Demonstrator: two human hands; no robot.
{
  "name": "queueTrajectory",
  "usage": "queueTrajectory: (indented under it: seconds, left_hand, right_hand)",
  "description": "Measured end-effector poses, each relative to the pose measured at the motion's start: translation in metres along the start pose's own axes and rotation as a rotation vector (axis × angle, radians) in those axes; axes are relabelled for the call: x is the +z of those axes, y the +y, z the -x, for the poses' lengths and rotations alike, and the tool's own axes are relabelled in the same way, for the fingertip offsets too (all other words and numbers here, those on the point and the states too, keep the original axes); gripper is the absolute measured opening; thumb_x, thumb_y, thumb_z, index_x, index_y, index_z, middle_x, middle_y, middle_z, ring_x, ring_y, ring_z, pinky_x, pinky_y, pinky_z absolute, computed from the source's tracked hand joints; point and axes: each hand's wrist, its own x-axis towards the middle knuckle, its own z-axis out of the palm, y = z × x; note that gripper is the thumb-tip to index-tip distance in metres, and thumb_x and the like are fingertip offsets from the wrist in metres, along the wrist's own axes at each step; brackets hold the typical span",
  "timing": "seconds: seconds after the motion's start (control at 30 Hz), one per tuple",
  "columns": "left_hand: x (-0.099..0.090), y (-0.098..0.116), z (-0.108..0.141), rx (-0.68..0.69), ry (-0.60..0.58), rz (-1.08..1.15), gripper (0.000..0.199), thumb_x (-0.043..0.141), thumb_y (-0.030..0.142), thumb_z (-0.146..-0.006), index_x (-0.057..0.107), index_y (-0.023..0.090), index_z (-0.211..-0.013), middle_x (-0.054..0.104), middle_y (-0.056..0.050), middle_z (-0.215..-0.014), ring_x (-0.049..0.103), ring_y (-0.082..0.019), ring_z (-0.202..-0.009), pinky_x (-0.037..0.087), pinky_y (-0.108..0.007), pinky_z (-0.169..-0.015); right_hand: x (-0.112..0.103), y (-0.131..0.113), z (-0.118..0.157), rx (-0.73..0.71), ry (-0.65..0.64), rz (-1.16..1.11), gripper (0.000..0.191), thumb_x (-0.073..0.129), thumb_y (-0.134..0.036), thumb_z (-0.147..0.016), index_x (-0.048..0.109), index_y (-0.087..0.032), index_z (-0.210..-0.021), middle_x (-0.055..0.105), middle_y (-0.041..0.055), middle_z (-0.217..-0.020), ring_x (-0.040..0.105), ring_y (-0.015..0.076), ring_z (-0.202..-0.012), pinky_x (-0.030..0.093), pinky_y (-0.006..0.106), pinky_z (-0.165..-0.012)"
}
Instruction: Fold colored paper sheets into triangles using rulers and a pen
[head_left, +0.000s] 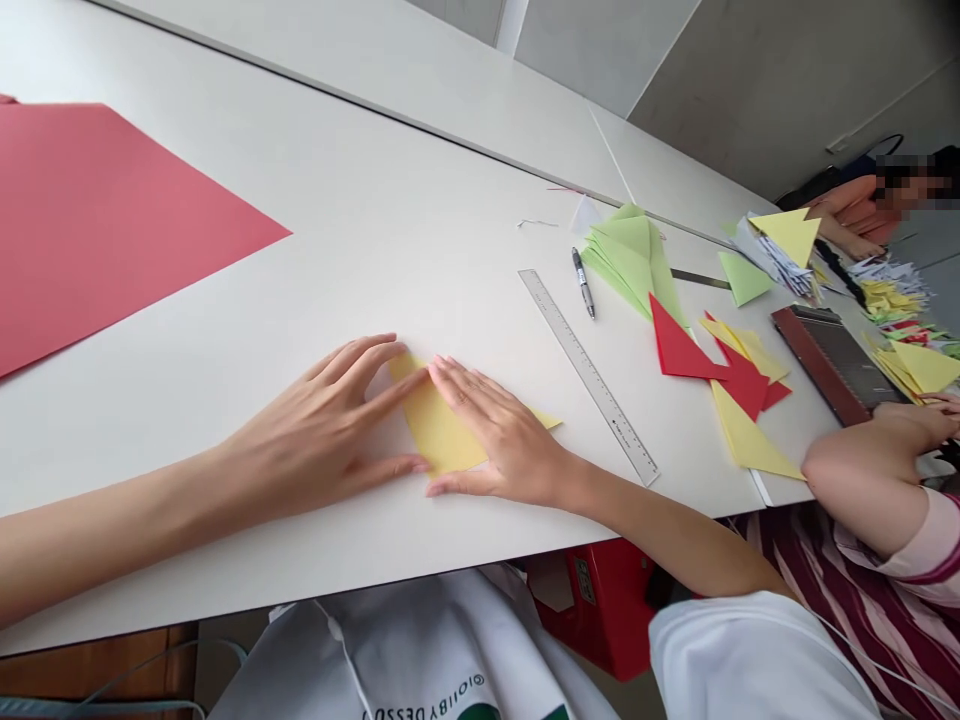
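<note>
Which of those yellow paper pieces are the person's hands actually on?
The yellow paper piece left of the clear plastic ruler, under the left hand and right hand; other yellow pieces lie to the ruler's right.

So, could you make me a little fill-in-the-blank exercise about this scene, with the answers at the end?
1. The left hand and the right hand both touch a small piece of ____ paper.
2. The clear ruler lies nearer to the person's ____ hand.
3. The pen lies between the ruler and a pile of ____ sheets.
4. The big red sheet lies toward the person's ____ side.

Missing words: yellow; right; green; left.
</note>
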Motion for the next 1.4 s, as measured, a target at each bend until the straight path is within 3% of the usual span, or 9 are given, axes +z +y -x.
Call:
queueTrajectory:
  seconds: [0.17,0.43,0.7,0.8,0.9,0.97,1.03,1.17,1.4]
  left_hand:
    - [-0.009,-0.007,-0.003,0.069,-0.04,-0.017,0.069,0.046,0.066,-0.09,0.036,0.026,-0.146,0.049,-0.014,-0.13,0.053,-0.032,-0.115,0.049,-0.048,-0.092]
    - [-0.021,-0.029,-0.012,0.2,-0.029,0.004,0.04,0.046,0.047,-0.098,0.057,0.024,-0.128,0.064,-0.008,-0.112,0.06,-0.022,-0.099,0.051,-0.037,-0.085]
    - [-0.027,-0.025,-0.011,0.241,-0.048,0.069,0.027,0.043,0.03,-0.1,0.066,0.025,-0.113,0.07,-0.006,-0.107,0.063,-0.019,-0.099,0.052,-0.033,-0.082]
    - [-0.024,-0.025,-0.013,0.212,-0.017,0.137,0.026,0.044,0.03,-0.099,0.068,0.025,-0.106,0.071,-0.004,-0.104,0.064,-0.018,-0.096,0.051,-0.031,-0.081]
    - [-0.018,-0.024,-0.014,0.098,0.064,0.2,0.031,0.042,0.035,-0.1,0.069,0.021,-0.096,0.071,-0.005,-0.094,0.065,-0.017,-0.087,0.05,-0.029,-0.077]
    - [-0.015,-0.023,-0.014,-0.007,0.111,0.241,0.035,0.04,0.038,-0.1,0.067,0.019,-0.093,0.069,-0.006,-0.089,0.064,-0.017,-0.082,0.05,-0.029,-0.074]
    - [-0.014,-0.021,-0.013,-0.115,0.12,0.293,0.035,0.04,0.04,-0.101,0.064,0.016,-0.095,0.066,-0.005,-0.084,0.062,-0.015,-0.074,0.051,-0.028,-0.069]
    - [-0.017,-0.02,-0.009,-0.302,0.006,0.434,0.03,0.05,0.04,-0.099,0.06,0.012,-0.1,0.061,0.0,-0.08,0.058,-0.009,-0.062,0.051,-0.025,-0.06]
    - [-0.024,-0.024,-0.013,-0.457,-0.248,0.62,0.03,0.055,0.039,-0.096,0.059,0.014,-0.111,0.062,-0.005,-0.1,0.062,-0.014,-0.081,0.055,-0.031,-0.071]
  right_hand:
    - [-0.005,0.004,0.0,-0.052,-0.067,-0.054,0.127,0.067,-0.072,-0.067,0.001,-0.007,-0.154,0.017,0.0195,-0.159,0.009,0.0227,-0.149,0.014,0.042,-0.122]
    - [-0.013,0.013,-0.001,-0.109,-0.098,-0.128,0.109,0.063,-0.066,-0.077,0.008,-0.011,-0.154,0.022,0.0135,-0.158,0.014,0.0194,-0.148,0.016,0.04,-0.122]
    - [-0.017,0.013,0.002,-0.168,-0.121,-0.118,0.111,0.069,-0.063,-0.075,0.012,-0.01,-0.154,0.021,0.015,-0.158,0.016,0.0224,-0.148,0.02,0.042,-0.121]
    - [-0.018,0.013,0.003,-0.147,0.044,-0.224,0.085,0.068,-0.052,-0.081,0.033,-0.014,-0.149,0.043,0.0131,-0.149,0.043,0.0224,-0.136,0.038,0.038,-0.113]
    - [-0.021,0.016,0.004,-0.009,0.296,-0.3,0.038,0.061,-0.039,-0.088,0.063,-0.019,-0.12,0.073,0.0063,-0.106,0.069,0.0168,-0.084,0.053,0.028,-0.079]
    - [-0.025,0.02,0.004,0.102,0.411,-0.303,0.018,0.056,-0.034,-0.091,0.066,-0.02,-0.089,0.066,-0.0005,-0.068,0.055,0.0112,-0.053,0.044,0.025,-0.057]
    - [-0.028,0.023,0.003,0.177,0.462,-0.323,0.03,0.054,-0.035,-0.092,0.051,-0.021,-0.065,0.042,-0.0064,-0.049,0.034,0.0082,-0.043,0.031,0.023,-0.048]
    - [-0.028,0.028,0.0,0.259,0.417,-0.45,0.044,0.05,-0.042,-0.093,0.023,-0.023,-0.064,0.016,-0.0089,-0.054,0.015,0.0073,-0.047,0.015,0.024,-0.044]
    - [-0.016,0.034,-0.006,0.297,0.309,-0.627,0.044,0.048,-0.049,-0.093,0.021,-0.024,-0.069,0.015,-0.0077,-0.061,0.015,0.0083,-0.052,0.014,0.024,-0.047]
